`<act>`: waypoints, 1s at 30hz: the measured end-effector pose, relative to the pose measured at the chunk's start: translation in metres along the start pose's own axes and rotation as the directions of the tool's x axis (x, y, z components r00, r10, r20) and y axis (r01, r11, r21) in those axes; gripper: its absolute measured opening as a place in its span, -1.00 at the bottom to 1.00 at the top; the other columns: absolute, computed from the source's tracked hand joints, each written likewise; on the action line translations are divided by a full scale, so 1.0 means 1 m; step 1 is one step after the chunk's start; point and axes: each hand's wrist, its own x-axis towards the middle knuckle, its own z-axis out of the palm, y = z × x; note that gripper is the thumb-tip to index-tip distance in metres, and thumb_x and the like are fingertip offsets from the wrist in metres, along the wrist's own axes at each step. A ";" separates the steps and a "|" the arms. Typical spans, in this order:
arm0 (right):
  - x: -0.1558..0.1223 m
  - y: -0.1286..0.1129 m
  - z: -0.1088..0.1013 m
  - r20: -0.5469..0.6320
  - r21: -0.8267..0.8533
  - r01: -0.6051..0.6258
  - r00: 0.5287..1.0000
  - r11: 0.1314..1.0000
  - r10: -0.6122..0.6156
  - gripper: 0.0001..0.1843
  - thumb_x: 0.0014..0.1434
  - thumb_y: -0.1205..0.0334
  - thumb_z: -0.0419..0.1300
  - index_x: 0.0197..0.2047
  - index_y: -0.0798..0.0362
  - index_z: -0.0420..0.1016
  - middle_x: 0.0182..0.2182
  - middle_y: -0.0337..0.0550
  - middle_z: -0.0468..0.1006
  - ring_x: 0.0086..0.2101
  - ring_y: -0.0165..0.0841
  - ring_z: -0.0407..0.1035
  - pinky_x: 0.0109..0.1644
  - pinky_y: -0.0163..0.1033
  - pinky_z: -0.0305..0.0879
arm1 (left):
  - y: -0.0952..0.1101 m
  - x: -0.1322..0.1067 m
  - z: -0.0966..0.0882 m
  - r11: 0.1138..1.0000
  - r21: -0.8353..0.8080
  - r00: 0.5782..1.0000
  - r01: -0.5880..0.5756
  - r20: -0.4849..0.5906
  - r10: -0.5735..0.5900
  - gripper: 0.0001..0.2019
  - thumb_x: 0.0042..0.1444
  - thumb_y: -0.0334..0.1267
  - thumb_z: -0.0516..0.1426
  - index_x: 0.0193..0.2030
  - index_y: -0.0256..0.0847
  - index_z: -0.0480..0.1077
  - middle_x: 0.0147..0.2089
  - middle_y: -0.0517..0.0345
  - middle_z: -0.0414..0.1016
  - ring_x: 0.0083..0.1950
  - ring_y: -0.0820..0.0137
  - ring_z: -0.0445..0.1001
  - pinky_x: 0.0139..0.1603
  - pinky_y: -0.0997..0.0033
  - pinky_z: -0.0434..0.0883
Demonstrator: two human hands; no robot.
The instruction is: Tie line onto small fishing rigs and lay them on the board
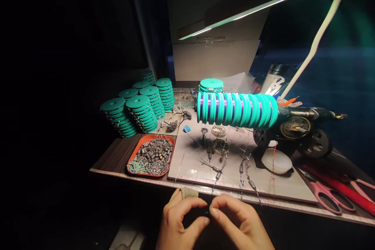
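Just off the table's front edge, my left hand (183, 218) and my right hand (238, 218) meet tip to tip. The thumb and index finger of each are curled into a pinch. Something small and dark sits between the fingertips, too dim to name. A pale wrap (190, 192) is on a finger of my left hand. Beyond the hands, dark cylindrical sinkers (216, 169) on thin lines lie on the pale board (190, 164). Above it is a horizontal row of turquoise spools (237, 109) with purple line wound between them.
An orange tray (150, 174) of small metal weights and green sleeves stands left of the board. Stacked turquoise spools (140, 103) stand behind. At right are a geared winder (295, 127), a white bowl (277, 161) and pink scissors (331, 197). A lamp (263, 6) hangs overhead.
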 end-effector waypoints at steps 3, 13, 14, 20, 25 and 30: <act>0.000 0.000 0.001 0.014 -0.007 0.002 1.000 1.000 -0.002 -0.72 0.13 0.09 0.05 -0.48 0.09 0.39 -0.57 -0.22 0.42 -0.52 -0.39 0.31 -0.44 -0.37 0.22 | 0.001 0.000 0.001 1.000 0.000 1.000 -0.016 0.020 0.016 -0.94 -0.04 -0.37 0.17 -0.39 -0.20 0.48 -0.40 0.09 0.44 -0.33 0.35 0.45 -0.34 0.43 0.39; -0.002 -0.003 -0.003 -0.028 0.022 0.039 0.999 0.999 -0.039 -0.77 0.15 0.13 0.05 -0.47 0.04 0.36 -0.57 -0.28 0.39 -0.52 -0.42 0.29 -0.44 -0.41 0.19 | -0.001 -0.002 0.001 0.994 0.087 0.997 -0.062 -0.047 0.067 -0.92 -0.05 -0.37 0.18 -0.53 -0.23 0.43 -0.52 0.15 0.41 -0.42 0.38 0.42 -0.44 0.46 0.34; -0.002 -0.005 -0.005 -0.035 0.026 0.037 0.999 0.999 -0.036 -0.78 0.15 0.14 0.05 -0.46 0.04 0.37 -0.57 -0.28 0.40 -0.52 -0.43 0.30 -0.44 -0.42 0.19 | -0.002 -0.001 0.001 0.995 0.078 0.996 -0.058 -0.062 0.063 -0.92 -0.06 -0.38 0.19 -0.53 -0.22 0.44 -0.52 0.16 0.42 -0.43 0.39 0.42 -0.44 0.47 0.35; -0.001 -0.008 -0.001 -0.030 0.081 0.005 1.000 0.997 -0.002 -0.77 0.12 0.10 0.08 -0.47 0.05 0.40 -0.55 -0.25 0.43 -0.50 -0.39 0.32 -0.41 -0.39 0.22 | -0.005 0.000 0.005 0.998 -0.060 0.992 -0.027 -0.122 0.020 -0.94 -0.09 -0.33 0.22 -0.53 -0.20 0.45 -0.49 0.17 0.47 -0.42 0.39 0.45 -0.40 0.47 0.39; -0.002 -0.004 0.009 -0.062 0.142 -0.058 0.996 0.988 0.068 -0.74 0.09 0.05 0.11 -0.48 0.05 0.42 -0.57 -0.25 0.43 -0.50 -0.38 0.31 -0.43 -0.38 0.21 | -0.004 0.000 0.007 0.995 -0.097 0.991 -0.020 -0.131 0.007 -0.93 -0.09 -0.32 0.22 -0.54 -0.21 0.45 -0.50 0.16 0.47 -0.43 0.38 0.45 -0.41 0.46 0.39; -0.002 -0.005 0.009 -0.068 0.152 -0.080 0.994 0.985 0.091 -0.73 0.07 0.03 0.12 -0.49 0.05 0.42 -0.58 -0.25 0.43 -0.50 -0.39 0.31 -0.45 -0.38 0.20 | -0.004 -0.001 0.007 0.995 -0.100 0.991 -0.002 -0.131 -0.011 -0.93 -0.09 -0.32 0.22 -0.53 -0.22 0.46 -0.51 0.15 0.46 -0.44 0.38 0.45 -0.42 0.47 0.38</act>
